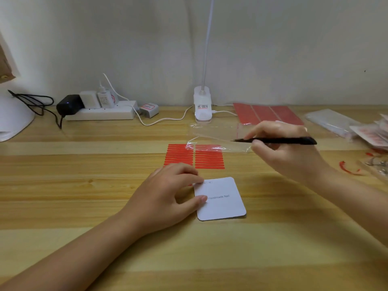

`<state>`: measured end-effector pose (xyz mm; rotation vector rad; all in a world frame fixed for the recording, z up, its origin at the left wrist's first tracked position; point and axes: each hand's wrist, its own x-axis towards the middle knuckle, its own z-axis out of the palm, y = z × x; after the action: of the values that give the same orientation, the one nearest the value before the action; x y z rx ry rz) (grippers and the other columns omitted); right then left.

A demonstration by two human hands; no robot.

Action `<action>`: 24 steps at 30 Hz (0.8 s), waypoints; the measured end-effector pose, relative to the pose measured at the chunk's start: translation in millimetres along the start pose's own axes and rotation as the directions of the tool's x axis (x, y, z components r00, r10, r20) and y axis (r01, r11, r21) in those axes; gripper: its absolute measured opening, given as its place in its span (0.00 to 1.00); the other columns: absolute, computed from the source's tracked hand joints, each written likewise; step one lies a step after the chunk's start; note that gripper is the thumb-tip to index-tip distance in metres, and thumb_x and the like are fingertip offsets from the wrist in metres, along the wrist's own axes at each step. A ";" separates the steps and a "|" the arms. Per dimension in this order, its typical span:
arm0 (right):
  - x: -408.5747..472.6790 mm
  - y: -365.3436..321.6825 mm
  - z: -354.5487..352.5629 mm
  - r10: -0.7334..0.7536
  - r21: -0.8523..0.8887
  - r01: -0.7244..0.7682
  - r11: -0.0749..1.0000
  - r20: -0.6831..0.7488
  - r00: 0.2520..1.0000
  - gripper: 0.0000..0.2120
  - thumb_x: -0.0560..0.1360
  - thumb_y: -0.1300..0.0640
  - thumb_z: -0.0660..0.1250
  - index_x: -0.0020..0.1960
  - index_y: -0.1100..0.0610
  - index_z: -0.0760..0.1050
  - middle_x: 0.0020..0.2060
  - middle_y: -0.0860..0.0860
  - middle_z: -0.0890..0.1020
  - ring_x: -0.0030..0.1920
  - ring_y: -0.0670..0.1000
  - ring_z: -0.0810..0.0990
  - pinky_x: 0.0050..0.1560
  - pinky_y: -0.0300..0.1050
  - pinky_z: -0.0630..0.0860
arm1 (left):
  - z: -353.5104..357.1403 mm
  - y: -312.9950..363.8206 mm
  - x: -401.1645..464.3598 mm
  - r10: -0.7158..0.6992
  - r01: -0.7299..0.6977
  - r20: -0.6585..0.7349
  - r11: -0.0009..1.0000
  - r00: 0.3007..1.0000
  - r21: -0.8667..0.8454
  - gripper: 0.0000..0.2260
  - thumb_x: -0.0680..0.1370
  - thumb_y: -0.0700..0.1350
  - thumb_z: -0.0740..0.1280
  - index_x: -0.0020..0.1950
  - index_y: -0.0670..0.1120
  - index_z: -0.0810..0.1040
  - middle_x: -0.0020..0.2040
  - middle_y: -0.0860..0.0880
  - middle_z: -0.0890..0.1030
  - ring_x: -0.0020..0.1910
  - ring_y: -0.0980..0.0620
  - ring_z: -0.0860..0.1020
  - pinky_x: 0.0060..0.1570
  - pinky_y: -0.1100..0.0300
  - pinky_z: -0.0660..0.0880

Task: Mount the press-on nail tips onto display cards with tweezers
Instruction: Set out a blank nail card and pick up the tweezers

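A white display card (pixel 222 203) printed "Handmade Nail" lies flat on the wooden table (pixel 84 177). My left hand (pixel 168 198) rests on the card's left edge, fingertips and thumb touching it. Beyond the card lies a sheet of red adhesive strips (pixel 207 160) in two columns. My right hand (pixel 287 148) hovers above the table to the right and grips black tweezers (pixel 279 140), tips pointing left. The same hand also holds a clear plastic bag (pixel 218 139) that stretches leftward over the strips. No nail tips are discernible.
A clip lamp base (pixel 202 106) stands at the back centre. A power strip (pixel 100 114) with plugs and cables sits at the back left. More red sheets (pixel 266 114) lie at the back right. Plastic packets (pixel 369 131) and red scraps (pixel 346 168) crowd the right edge.
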<state>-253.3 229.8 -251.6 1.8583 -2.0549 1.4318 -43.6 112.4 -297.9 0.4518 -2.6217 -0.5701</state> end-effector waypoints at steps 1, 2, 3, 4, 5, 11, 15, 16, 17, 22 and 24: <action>-0.1 -2.8 8.1 0.080 0.098 -0.079 0.992 -0.014 0.997 0.06 0.70 0.63 0.68 0.39 0.52 0.79 0.29 0.46 0.80 0.31 0.42 0.77 0.34 0.32 0.73 | 0.4 -0.4 0.1 -0.001 0.001 0.009 1.000 1.000 0.003 0.19 0.72 0.58 0.63 0.57 0.50 0.80 0.55 0.57 0.76 0.57 0.59 0.73 0.56 0.54 0.72; 0.3 -4.6 16.0 0.148 0.201 -0.145 0.969 0.000 0.989 0.07 0.71 0.64 0.69 0.39 0.53 0.80 0.29 0.46 0.81 0.30 0.42 0.78 0.34 0.33 0.75 | 0.8 -0.8 0.2 -0.003 0.003 0.014 1.000 1.000 0.004 0.19 0.72 0.58 0.63 0.58 0.51 0.79 0.56 0.57 0.76 0.57 0.60 0.73 0.56 0.54 0.71; 0.4 -6.6 23.3 0.208 0.288 -0.206 0.935 0.025 0.978 0.06 0.71 0.64 0.70 0.39 0.54 0.80 0.29 0.47 0.82 0.30 0.43 0.80 0.33 0.33 0.76 | 0.9 -1.4 0.5 -0.005 0.005 0.017 1.000 1.000 0.003 0.19 0.72 0.57 0.63 0.59 0.51 0.79 0.56 0.57 0.76 0.57 0.60 0.72 0.57 0.55 0.71; 0.4 -7.1 29.7 0.240 0.342 -0.239 0.909 0.040 0.970 0.05 0.71 0.63 0.71 0.38 0.54 0.80 0.29 0.46 0.82 0.29 0.43 0.80 0.32 0.33 0.75 | 1.3 -2.0 0.5 -0.005 0.005 0.018 1.000 1.000 0.002 0.18 0.72 0.56 0.63 0.59 0.51 0.79 0.56 0.57 0.76 0.57 0.60 0.72 0.57 0.55 0.71; 0.8 -7.2 35.6 0.256 0.366 -0.255 0.895 0.047 0.966 0.05 0.70 0.62 0.72 0.38 0.54 0.79 0.29 0.45 0.82 0.29 0.42 0.80 0.31 0.32 0.75 | 1.6 -2.7 0.7 -0.006 0.006 0.019 1.000 1.000 0.001 0.18 0.72 0.56 0.63 0.59 0.51 0.79 0.56 0.57 0.76 0.57 0.60 0.72 0.57 0.55 0.71; -8.3 -0.9 57.8 0.201 0.345 -0.206 0.916 0.051 0.978 0.09 0.69 0.64 0.73 0.36 0.56 0.74 0.28 0.47 0.81 0.30 0.43 0.79 0.32 0.36 0.76 | 2.4 -4.6 1.1 0.001 -0.001 0.025 1.000 1.000 0.010 0.18 0.73 0.55 0.62 0.60 0.51 0.78 0.56 0.58 0.76 0.57 0.59 0.72 0.56 0.54 0.71; -14.7 2.6 57.4 0.031 0.267 -0.048 0.963 0.068 0.997 0.12 0.68 0.65 0.74 0.33 0.54 0.73 0.27 0.45 0.77 0.28 0.42 0.76 0.30 0.33 0.70 | 3.0 -4.5 -0.5 0.007 -0.008 0.026 0.999 1.000 0.034 0.18 0.74 0.56 0.62 0.60 0.52 0.78 0.57 0.58 0.77 0.58 0.59 0.73 0.56 0.54 0.71; -14.9 2.0 57.8 -0.013 0.232 -0.006 0.973 0.078 0.997 0.12 0.68 0.64 0.73 0.33 0.55 0.73 0.27 0.45 0.76 0.27 0.43 0.75 0.30 0.34 0.70 | 3.1 -4.5 -0.9 0.007 -0.007 0.022 1.000 1.000 0.030 0.18 0.74 0.55 0.62 0.60 0.52 0.78 0.57 0.58 0.77 0.58 0.59 0.73 0.56 0.54 0.72; -15.1 1.5 58.3 -0.050 0.203 0.031 0.979 0.089 0.995 0.10 0.68 0.64 0.72 0.33 0.56 0.73 0.27 0.44 0.76 0.28 0.44 0.75 0.30 0.35 0.70 | 3.1 -4.4 -0.9 0.006 -0.006 0.017 1.000 1.000 0.026 0.18 0.74 0.55 0.63 0.60 0.52 0.78 0.58 0.59 0.77 0.58 0.60 0.73 0.56 0.54 0.72; -14.1 3.9 58.4 -0.144 0.134 0.129 0.983 0.115 0.983 0.08 0.67 0.64 0.71 0.32 0.59 0.73 0.27 0.49 0.76 0.29 0.47 0.74 0.29 0.38 0.70 | 2.8 -3.3 0.6 -0.001 0.000 0.020 1.000 1.000 0.024 0.18 0.74 0.56 0.62 0.62 0.52 0.77 0.59 0.60 0.76 0.59 0.60 0.72 0.57 0.54 0.71; -14.5 5.6 58.7 -0.166 0.115 0.152 0.982 0.126 0.978 0.09 0.68 0.64 0.71 0.32 0.61 0.73 0.27 0.51 0.75 0.28 0.48 0.72 0.28 0.42 0.69 | 2.8 -3.2 0.7 0.001 -0.002 0.028 1.000 1.000 0.019 0.18 0.74 0.56 0.62 0.62 0.52 0.77 0.59 0.60 0.76 0.59 0.60 0.72 0.57 0.54 0.71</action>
<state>-222.3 203.9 -297.0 2.1623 -1.8657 1.4363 -44.8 110.2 -301.4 0.4507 -2.6562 -0.5548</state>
